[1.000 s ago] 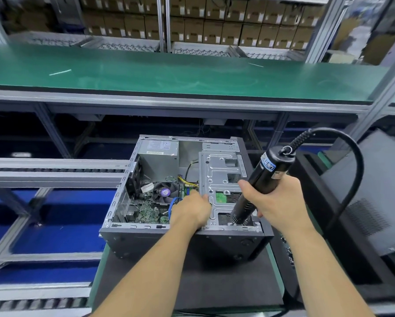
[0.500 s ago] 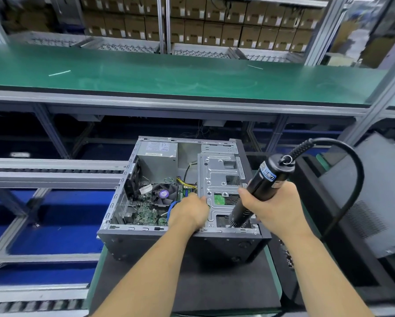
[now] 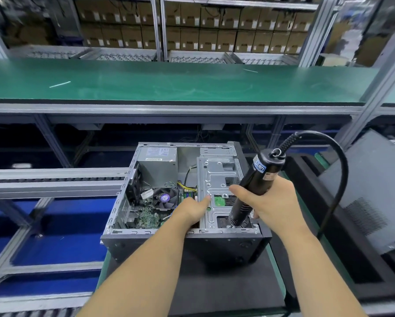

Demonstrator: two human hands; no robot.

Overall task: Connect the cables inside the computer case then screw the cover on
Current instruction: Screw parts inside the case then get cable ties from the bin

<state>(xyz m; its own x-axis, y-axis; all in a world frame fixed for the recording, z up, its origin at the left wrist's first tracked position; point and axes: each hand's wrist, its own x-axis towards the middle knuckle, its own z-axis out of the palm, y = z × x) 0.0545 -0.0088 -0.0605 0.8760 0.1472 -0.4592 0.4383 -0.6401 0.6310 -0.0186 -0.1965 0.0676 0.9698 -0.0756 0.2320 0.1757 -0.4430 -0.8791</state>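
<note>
The electric screwdriver [image 3: 251, 191], gripped by right-hand fingers [image 3: 237, 190], is best kept upright while left fingers [image 3: 204, 200] press the drive bracket [image 3: 217, 177] beneath them.

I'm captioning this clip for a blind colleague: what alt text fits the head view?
A person's right hand grips a black electric screwdriver, tip down at the near edge of an open computer case, while the left hand rests on the metal drive bracket. The case stands on a dark mat below a green conveyor.
</note>
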